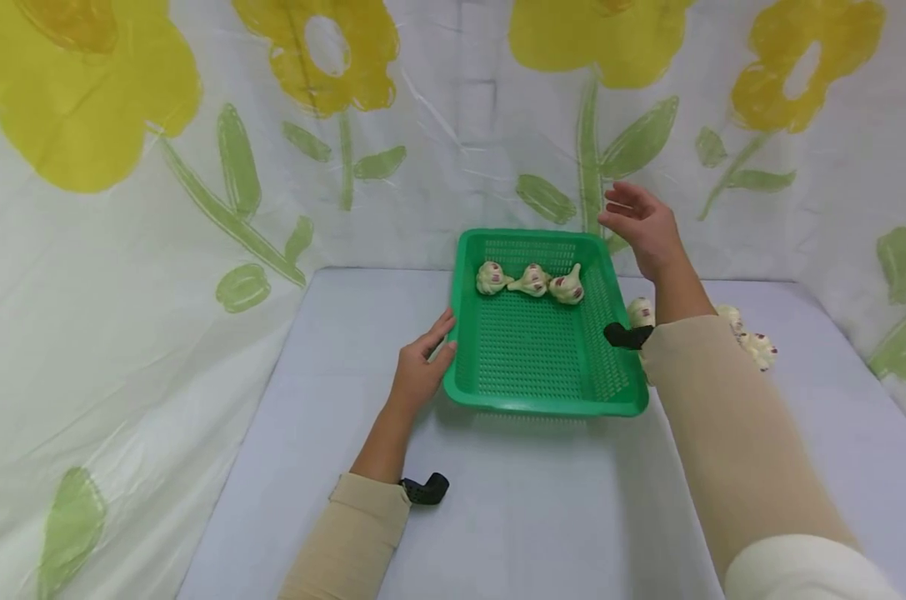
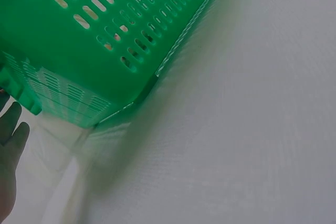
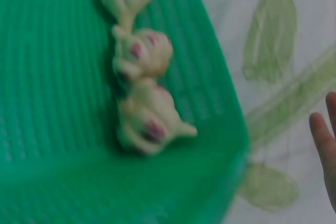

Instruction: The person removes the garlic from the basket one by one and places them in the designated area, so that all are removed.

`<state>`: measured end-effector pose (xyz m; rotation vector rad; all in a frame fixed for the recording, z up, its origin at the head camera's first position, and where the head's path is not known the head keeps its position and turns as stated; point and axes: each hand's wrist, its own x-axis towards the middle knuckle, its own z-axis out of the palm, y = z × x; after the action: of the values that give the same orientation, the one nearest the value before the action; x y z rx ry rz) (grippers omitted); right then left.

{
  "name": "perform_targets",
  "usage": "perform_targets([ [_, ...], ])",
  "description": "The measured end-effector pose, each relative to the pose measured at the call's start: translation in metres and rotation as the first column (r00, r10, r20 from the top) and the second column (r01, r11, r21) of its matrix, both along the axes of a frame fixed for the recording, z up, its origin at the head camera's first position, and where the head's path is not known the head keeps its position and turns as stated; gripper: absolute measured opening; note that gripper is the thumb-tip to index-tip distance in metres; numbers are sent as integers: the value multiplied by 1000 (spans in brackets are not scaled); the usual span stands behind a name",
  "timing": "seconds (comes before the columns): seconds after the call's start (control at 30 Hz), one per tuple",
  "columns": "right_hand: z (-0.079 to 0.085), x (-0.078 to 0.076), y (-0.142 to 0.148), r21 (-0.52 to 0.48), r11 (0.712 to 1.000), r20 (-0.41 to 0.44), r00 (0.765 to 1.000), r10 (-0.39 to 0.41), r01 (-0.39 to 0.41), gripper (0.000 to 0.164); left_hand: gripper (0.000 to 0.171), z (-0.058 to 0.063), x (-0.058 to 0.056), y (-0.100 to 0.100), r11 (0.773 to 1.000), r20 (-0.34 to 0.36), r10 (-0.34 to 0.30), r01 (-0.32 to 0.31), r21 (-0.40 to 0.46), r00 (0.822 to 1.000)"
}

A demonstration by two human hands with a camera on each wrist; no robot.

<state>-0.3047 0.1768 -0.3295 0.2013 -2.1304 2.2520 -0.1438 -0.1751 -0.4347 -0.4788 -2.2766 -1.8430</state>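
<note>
A green plastic basket (image 1: pixel 528 350) stands on the white table, its slotted side wall (image 2: pixel 79 40) large in the left wrist view. Three garlic bulbs lie in a row along its far end: a left bulb (image 1: pixel 491 278), a middle bulb (image 1: pixel 531 281) and a right bulb (image 1: pixel 568 286). My left hand (image 1: pixel 421 367) touches the basket's left rim with fairly straight fingers. My right hand (image 1: pixel 645 232) is raised beyond the basket's far right corner, fingers loosely bent and holding nothing. In the right wrist view only part of the right hand (image 3: pixel 326 142) shows.
More garlic bulbs (image 1: pixel 758 350) lie on the table right of the basket, partly hidden behind the right forearm. A white curtain (image 1: pixel 437 167) printed with yellow flowers hangs behind and beside the table (image 1: pixel 332 375).
</note>
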Motion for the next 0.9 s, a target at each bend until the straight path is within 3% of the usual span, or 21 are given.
perform_targets([
  [0.2, -15, -4, -35, -53, 999, 15, 1000, 9, -9, 63, 42, -1, 0, 0, 1000, -8, -2, 2, 4, 1000],
  [0.33, -19, 0, -51, -27, 999, 48, 998, 34, -33, 63, 42, -2, 0, 0, 1000, -2, 1, -1, 7, 1000],
  [0.5, -26, 4, -61, 76, 994, 131, 989, 73, -84, 68, 42, -1, 0, 1, 1000, 4, 3, -3, 3, 1000],
  [0.63, -39, -1, -66, 163, 981, 148, 986, 80, -104, 69, 42, 0, 1, 2, 1000, 5, 7, -7, -4, 1000],
  [0.9, -71, -17, -71, 392, 916, 165, 986, 27, -90, 71, 42, 1, 1, 0, 1000, -8, 4, -4, -4, 1000],
])
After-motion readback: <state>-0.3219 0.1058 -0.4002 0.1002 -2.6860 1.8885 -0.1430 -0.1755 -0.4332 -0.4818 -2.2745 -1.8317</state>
